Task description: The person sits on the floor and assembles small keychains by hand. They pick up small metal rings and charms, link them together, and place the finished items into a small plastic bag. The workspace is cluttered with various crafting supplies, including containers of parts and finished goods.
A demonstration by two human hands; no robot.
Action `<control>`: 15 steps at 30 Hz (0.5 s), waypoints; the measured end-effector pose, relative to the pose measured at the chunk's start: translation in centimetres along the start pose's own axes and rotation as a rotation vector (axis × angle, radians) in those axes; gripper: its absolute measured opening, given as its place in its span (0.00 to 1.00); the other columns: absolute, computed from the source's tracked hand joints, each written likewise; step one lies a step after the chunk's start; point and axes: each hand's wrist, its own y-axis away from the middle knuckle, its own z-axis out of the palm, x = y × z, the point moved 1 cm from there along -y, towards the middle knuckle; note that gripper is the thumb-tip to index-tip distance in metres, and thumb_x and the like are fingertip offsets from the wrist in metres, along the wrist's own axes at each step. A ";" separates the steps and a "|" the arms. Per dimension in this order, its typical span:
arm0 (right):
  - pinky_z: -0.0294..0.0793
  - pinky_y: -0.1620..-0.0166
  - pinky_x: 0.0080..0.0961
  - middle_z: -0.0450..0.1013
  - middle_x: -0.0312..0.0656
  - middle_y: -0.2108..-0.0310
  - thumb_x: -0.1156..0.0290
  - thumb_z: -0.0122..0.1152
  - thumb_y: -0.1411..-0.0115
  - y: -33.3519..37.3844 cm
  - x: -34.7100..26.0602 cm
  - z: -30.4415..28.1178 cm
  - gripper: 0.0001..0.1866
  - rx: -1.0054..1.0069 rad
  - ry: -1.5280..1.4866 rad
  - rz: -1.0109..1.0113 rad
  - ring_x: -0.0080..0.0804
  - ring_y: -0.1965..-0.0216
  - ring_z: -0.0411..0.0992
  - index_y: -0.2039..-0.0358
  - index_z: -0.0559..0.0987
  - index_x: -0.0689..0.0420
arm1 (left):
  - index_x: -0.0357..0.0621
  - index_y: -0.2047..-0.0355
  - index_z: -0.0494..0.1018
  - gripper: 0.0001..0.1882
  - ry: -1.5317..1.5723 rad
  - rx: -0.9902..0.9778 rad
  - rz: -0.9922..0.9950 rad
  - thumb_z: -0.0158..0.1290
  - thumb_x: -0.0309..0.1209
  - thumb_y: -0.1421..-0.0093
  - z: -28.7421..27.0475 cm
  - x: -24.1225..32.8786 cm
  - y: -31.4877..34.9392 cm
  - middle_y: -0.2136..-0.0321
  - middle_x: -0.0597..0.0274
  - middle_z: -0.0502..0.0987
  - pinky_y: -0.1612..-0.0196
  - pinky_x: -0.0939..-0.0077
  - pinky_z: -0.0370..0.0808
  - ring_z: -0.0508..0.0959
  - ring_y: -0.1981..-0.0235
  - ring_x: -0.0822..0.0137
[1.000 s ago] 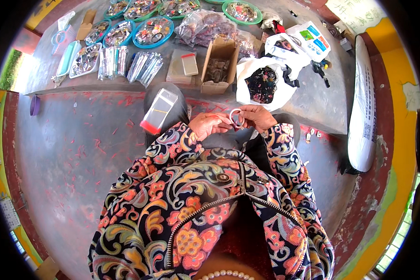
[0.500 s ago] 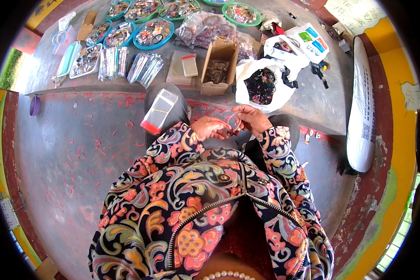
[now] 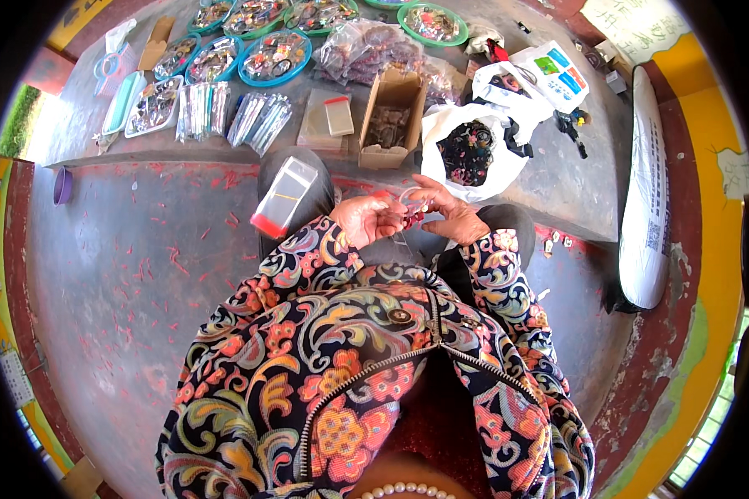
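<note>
My left hand (image 3: pixel 366 219) is palm up over my lap, its fingertips pinching a small clear plastic bag (image 3: pixel 397 208). Facing it, my right hand (image 3: pixel 453 216) grips a thin hair tie (image 3: pixel 414 219) with dark red pieces at the bag. Part of the loop sticks up between the fingers; how far it lies inside the bag cannot be made out. On my left thigh rests a stack of clear plastic bags (image 3: pixel 291 190) with a red end, held by a yellow band.
On the raised ledge ahead stand an open cardboard box (image 3: pixel 393 118), a white bag of dark trinkets (image 3: pixel 466 156), bundles of packed items (image 3: pixel 260 123) and a clear stack (image 3: pixel 325 119). Behind are blue trays (image 3: pixel 275 77) and a heap of filled plastic bags (image 3: pixel 366 51). Red scraps litter the floor (image 3: pixel 158 274).
My hands have shifted slightly apart, and the left has turned more palm up. The red pieces of the hair tie now show between them, and my right fingers have spread somewhat.
</note>
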 end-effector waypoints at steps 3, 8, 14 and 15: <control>0.63 0.52 0.27 0.57 0.38 0.47 0.85 0.58 0.59 -0.1 -0.8 0.4 0.23 0.037 0.132 -0.188 0.30 0.50 0.60 0.62 0.74 0.48 | 0.32 0.64 0.69 0.14 0.010 -0.005 -0.003 0.45 0.32 0.47 0.1 0.0 0.1 0.69 0.54 0.74 0.64 0.76 0.73 0.76 0.70 0.65; 0.63 0.53 0.25 0.69 0.38 0.61 0.81 0.57 0.54 0.1 -0.4 0.2 0.10 0.065 -0.097 -0.097 0.29 0.56 0.65 0.68 0.77 0.58 | 0.31 0.62 0.67 0.15 0.049 -0.055 -0.057 0.41 0.29 0.45 -0.7 -0.3 -0.4 0.68 0.50 0.74 0.64 0.76 0.73 0.75 0.66 0.60; 0.67 0.60 0.18 0.72 0.36 0.70 0.78 0.54 0.48 0.2 -0.5 -0.2 0.08 0.230 -0.285 0.108 0.24 0.68 0.69 0.66 0.75 0.63 | 0.32 0.59 0.66 0.18 -0.090 0.248 0.000 0.43 0.34 0.44 -1.3 -1.0 -0.6 0.63 0.50 0.72 0.59 0.72 0.71 0.72 0.59 0.58; 0.67 0.61 0.17 0.72 0.36 0.71 0.78 0.54 0.47 0.1 -0.4 -0.3 0.08 0.238 -0.333 0.072 0.23 0.69 0.69 0.65 0.75 0.63 | 0.33 0.58 0.66 0.18 -0.150 0.288 0.012 0.43 0.34 0.44 -1.2 -1.1 -0.7 0.62 0.50 0.72 0.59 0.72 0.71 0.72 0.59 0.58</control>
